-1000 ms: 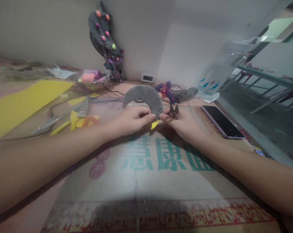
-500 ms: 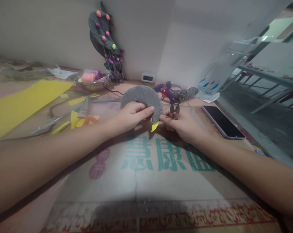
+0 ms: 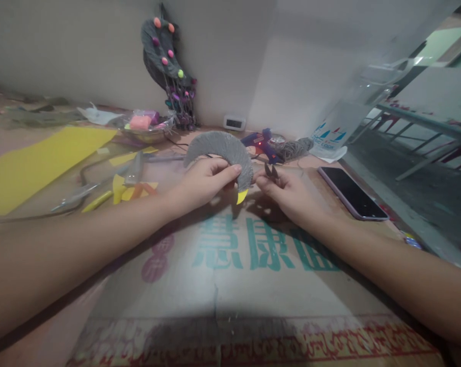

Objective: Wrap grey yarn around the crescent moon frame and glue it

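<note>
Left hand is closed around the inner curve of a grey crescent, with the thumb on top and the fingers underneath. It holds the crescent up over the far part of the cardboard sheet, about midway between the left and right edges of the desk. I think this grip is chosen so that the yellow tip – the part not covered by grey – can point freely toward the near edge. Right hand waits just beside that tip, thumb and forefinger narrow; whether a thread lies between them is too small to tell. It also holds a dark two-pointed thing (scissor blades, perhaps), probably to have it ready without reaching.

Cardboard seems to be laid there to protect the surface. Close to the far edge rest a glue gun with a red light and a bundle of grey yarn – near enough for the right hand, yet out of its way. Close to the right edge lies a phone; toward the left edge, a yellow sheet, apparently moved aside for space.
</note>
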Demonstrator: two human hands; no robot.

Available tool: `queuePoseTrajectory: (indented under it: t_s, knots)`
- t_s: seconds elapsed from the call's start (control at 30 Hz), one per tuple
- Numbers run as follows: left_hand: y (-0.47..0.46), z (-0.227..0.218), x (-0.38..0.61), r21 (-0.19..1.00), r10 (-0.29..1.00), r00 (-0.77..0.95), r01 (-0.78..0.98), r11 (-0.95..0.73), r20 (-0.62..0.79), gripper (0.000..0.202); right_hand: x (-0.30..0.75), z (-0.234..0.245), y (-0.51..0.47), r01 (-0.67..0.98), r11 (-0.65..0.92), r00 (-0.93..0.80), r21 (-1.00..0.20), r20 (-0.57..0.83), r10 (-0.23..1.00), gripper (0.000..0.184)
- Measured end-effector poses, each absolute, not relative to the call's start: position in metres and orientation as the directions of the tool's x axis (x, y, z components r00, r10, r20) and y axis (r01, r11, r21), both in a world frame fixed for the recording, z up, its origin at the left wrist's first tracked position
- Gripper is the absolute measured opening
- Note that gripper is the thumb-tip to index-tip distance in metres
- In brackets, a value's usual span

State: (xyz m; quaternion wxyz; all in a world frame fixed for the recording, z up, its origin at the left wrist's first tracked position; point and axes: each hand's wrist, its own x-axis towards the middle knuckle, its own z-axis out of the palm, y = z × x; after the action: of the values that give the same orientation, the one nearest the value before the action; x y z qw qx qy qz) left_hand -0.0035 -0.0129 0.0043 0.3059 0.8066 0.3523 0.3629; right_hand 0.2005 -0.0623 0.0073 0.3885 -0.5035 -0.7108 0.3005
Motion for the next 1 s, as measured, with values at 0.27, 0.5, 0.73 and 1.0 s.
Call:
queuePoseTrajectory:
  t_s: [0.27, 0.5, 0.73, 1.0]
  knots:
    - [-0.017, 0.008, -0.003, 0.644, 0.761, 0.481, 0.424, -0.636, 0.435, 0.044, 0.216, 0.018, -0.066, 0.688, 0.636, -0.374, -0.349, 0.581, 0.723, 0.035]
    - [-0.018, 0.008, -0.002, 0.657, 0.762, 0.483, 0.411, -0.632, 0.431, 0.045, 0.221, 0.017, -0.063, 0.795, 0.606, -0.494, -0.037, 0.539, 0.682, 0.031]
    - [-0.021, 0.009, -0.003, 0.635, 0.774, 0.481, 0.457, -0.623, 0.413, 0.044, 0.212, 0.023, -0.068, 0.845, 0.532, -0.509, 0.053, 0.385, 0.77, 0.027]
    - [-0.019, 0.007, -0.003, 0.627, 0.777, 0.481, 0.472, -0.62, 0.406, 0.044, 0.215, 0.019, -0.065, 0.838, 0.542, -0.518, 0.054, 0.387, 0.763, 0.026]
